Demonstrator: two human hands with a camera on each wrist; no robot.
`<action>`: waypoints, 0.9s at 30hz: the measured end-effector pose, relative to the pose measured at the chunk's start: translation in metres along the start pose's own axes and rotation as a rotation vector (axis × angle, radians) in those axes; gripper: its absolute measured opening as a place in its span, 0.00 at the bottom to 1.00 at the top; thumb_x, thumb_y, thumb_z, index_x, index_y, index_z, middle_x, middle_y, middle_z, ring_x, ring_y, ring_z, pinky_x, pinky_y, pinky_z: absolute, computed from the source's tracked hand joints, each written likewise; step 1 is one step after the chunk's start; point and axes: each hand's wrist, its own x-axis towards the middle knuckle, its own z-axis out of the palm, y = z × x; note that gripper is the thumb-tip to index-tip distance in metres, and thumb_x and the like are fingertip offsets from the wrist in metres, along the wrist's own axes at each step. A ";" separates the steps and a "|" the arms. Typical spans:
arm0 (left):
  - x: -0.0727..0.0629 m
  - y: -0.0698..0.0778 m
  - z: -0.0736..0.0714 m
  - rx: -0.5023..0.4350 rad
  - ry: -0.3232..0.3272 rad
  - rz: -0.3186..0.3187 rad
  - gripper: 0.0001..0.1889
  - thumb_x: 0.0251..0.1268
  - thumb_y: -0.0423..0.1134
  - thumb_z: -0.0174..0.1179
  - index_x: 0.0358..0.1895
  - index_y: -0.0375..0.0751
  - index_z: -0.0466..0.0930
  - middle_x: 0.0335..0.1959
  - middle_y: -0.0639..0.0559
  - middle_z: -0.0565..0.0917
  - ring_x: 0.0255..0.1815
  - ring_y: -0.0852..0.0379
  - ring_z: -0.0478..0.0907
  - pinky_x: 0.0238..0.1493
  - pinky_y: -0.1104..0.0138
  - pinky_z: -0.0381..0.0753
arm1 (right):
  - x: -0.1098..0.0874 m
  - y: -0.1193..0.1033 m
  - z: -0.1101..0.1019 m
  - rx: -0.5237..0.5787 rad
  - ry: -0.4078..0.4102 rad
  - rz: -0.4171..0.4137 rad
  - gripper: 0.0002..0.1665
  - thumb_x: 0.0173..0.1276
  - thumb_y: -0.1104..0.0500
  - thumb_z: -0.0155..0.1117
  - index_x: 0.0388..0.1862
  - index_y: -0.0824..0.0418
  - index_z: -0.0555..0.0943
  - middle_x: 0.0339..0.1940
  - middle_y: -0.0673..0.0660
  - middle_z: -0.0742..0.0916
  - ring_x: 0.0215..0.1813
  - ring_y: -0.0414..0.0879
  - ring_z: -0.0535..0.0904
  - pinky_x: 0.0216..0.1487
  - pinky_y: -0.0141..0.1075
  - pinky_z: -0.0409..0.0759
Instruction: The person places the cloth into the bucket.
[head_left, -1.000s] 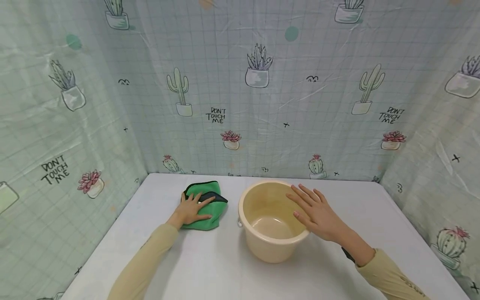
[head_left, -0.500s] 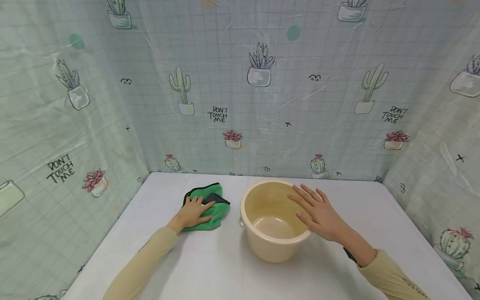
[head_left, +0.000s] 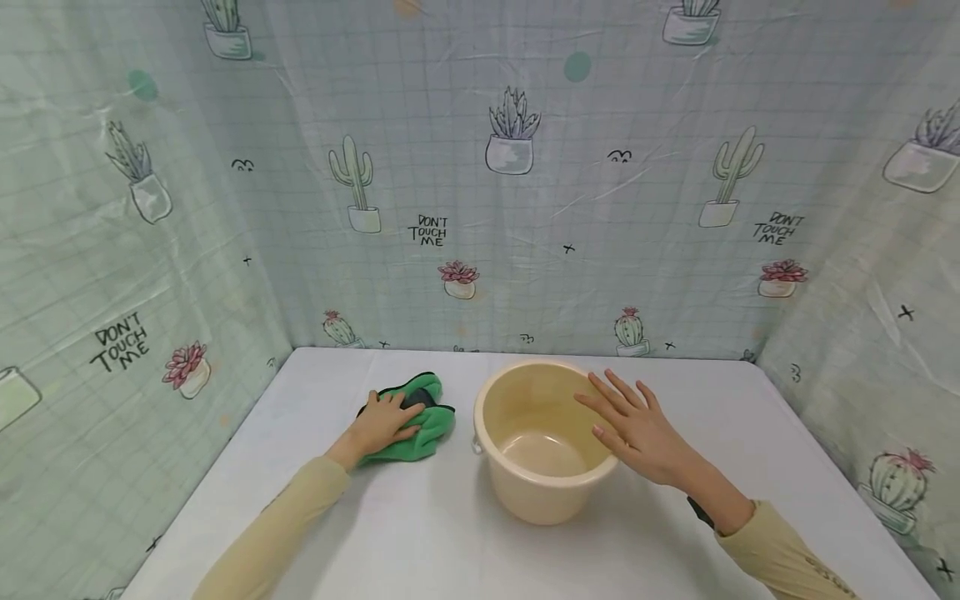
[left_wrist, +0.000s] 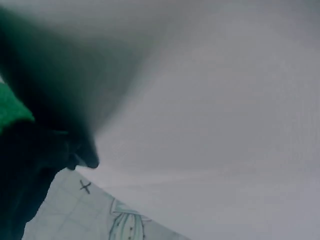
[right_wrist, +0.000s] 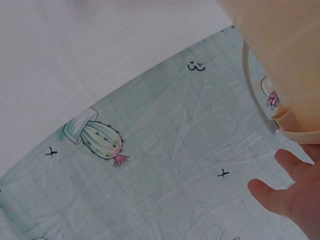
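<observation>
A green cloth (head_left: pixel 429 432) with dark edging and a dark patch lies bunched on the left half of the white table. My left hand (head_left: pixel 377 423) is on top of it, fingers drawn in and gripping its folds. Only a bright corner of the cloth (left_wrist: pixel 12 106) shows in the left wrist view; the hand there is dark. Right of the cloth stands a cream bucket (head_left: pixel 543 498), upright, nothing inside. Over its right rim my right hand (head_left: pixel 637 433) is spread, fingers straight. The right wrist view has the right hand (right_wrist: pixel 300 202) just beside the bucket's rim (right_wrist: pixel 300 136).
The bucket's handle (right_wrist: pixel 247 75) hangs along its outer side. Fabric sheets (head_left: pixel 525 208) printed with cacti enclose the white table (head_left: pixel 390 533) at the back and both sides.
My left hand's spread fingers have drawn together, gathering the cloth into folds and pulling it slightly nearer. The right hand and the bucket stay nearly in place.
</observation>
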 end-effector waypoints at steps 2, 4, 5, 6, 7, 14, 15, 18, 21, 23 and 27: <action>0.001 0.000 -0.008 0.000 0.023 -0.002 0.19 0.62 0.54 0.50 0.53 0.52 0.69 0.40 0.39 0.76 0.38 0.41 0.74 0.39 0.45 0.67 | 0.000 0.000 0.001 -0.003 0.002 0.007 0.27 0.68 0.48 0.47 0.66 0.47 0.63 0.71 0.56 0.60 0.73 0.56 0.48 0.62 0.61 0.44; 0.002 0.000 -0.018 0.005 0.057 -0.002 0.19 0.62 0.54 0.50 0.53 0.53 0.69 0.39 0.40 0.75 0.36 0.43 0.73 0.37 0.49 0.66 | -0.001 -0.001 0.001 -0.008 0.003 0.014 0.27 0.68 0.48 0.47 0.66 0.46 0.62 0.71 0.56 0.59 0.72 0.56 0.48 0.62 0.61 0.44; 0.003 0.000 -0.025 0.015 0.077 -0.003 0.19 0.62 0.54 0.50 0.53 0.53 0.69 0.38 0.41 0.75 0.34 0.45 0.72 0.36 0.50 0.65 | -0.001 -0.001 0.001 -0.010 0.006 0.019 0.27 0.67 0.48 0.47 0.66 0.46 0.62 0.71 0.55 0.59 0.72 0.56 0.48 0.62 0.61 0.44; 0.005 0.000 -0.031 0.016 0.097 -0.003 0.19 0.62 0.54 0.50 0.54 0.54 0.70 0.37 0.42 0.74 0.33 0.46 0.71 0.36 0.51 0.64 | -0.001 -0.001 0.001 -0.017 0.007 0.023 0.27 0.67 0.49 0.47 0.66 0.45 0.62 0.71 0.55 0.59 0.72 0.56 0.48 0.62 0.61 0.44; 0.006 -0.001 -0.039 0.019 0.122 -0.001 0.19 0.61 0.54 0.51 0.54 0.53 0.70 0.36 0.42 0.74 0.32 0.47 0.69 0.35 0.53 0.63 | 0.000 -0.001 0.001 -0.021 0.008 0.030 0.28 0.67 0.49 0.48 0.66 0.45 0.62 0.71 0.54 0.59 0.72 0.56 0.48 0.62 0.61 0.44; 0.019 0.001 -0.096 0.074 0.318 0.059 0.21 0.58 0.53 0.55 0.55 0.53 0.71 0.39 0.41 0.76 0.37 0.47 0.72 0.40 0.51 0.65 | 0.000 -0.004 0.001 -0.075 0.026 0.066 0.30 0.66 0.49 0.50 0.67 0.50 0.61 0.71 0.55 0.61 0.72 0.56 0.49 0.63 0.60 0.44; 0.021 0.001 -0.104 0.081 0.350 0.078 0.21 0.58 0.53 0.54 0.54 0.53 0.72 0.39 0.41 0.76 0.38 0.47 0.73 0.40 0.50 0.65 | -0.001 -0.005 0.001 -0.084 0.034 0.070 0.30 0.65 0.49 0.50 0.67 0.51 0.61 0.70 0.55 0.61 0.72 0.56 0.49 0.63 0.60 0.44; 0.026 0.006 -0.127 0.115 0.432 0.135 0.20 0.62 0.55 0.49 0.54 0.53 0.72 0.38 0.41 0.75 0.37 0.47 0.72 0.40 0.49 0.66 | -0.001 -0.006 0.002 -0.099 0.055 0.075 0.31 0.65 0.49 0.50 0.67 0.53 0.62 0.70 0.56 0.63 0.72 0.54 0.48 0.63 0.60 0.44; 0.031 0.012 -0.145 0.156 0.491 0.185 0.21 0.66 0.58 0.40 0.53 0.54 0.72 0.38 0.42 0.74 0.36 0.47 0.70 0.39 0.51 0.64 | -0.002 -0.005 0.003 -0.108 0.068 0.074 0.31 0.65 0.49 0.49 0.67 0.53 0.62 0.69 0.56 0.64 0.72 0.54 0.48 0.62 0.61 0.45; 0.034 0.018 -0.155 0.177 0.515 0.213 0.22 0.66 0.59 0.36 0.52 0.55 0.72 0.38 0.43 0.74 0.36 0.47 0.70 0.40 0.51 0.64 | -0.002 -0.005 0.004 -0.109 0.077 0.073 0.31 0.66 0.49 0.49 0.67 0.53 0.62 0.69 0.56 0.64 0.72 0.55 0.50 0.62 0.61 0.45; 0.041 0.034 -0.173 0.215 0.525 0.261 0.19 0.65 0.59 0.40 0.51 0.57 0.71 0.39 0.44 0.75 0.38 0.47 0.72 0.40 0.52 0.65 | -0.002 -0.004 0.005 -0.102 0.074 0.082 0.31 0.66 0.49 0.49 0.67 0.53 0.61 0.70 0.55 0.63 0.71 0.57 0.50 0.62 0.61 0.44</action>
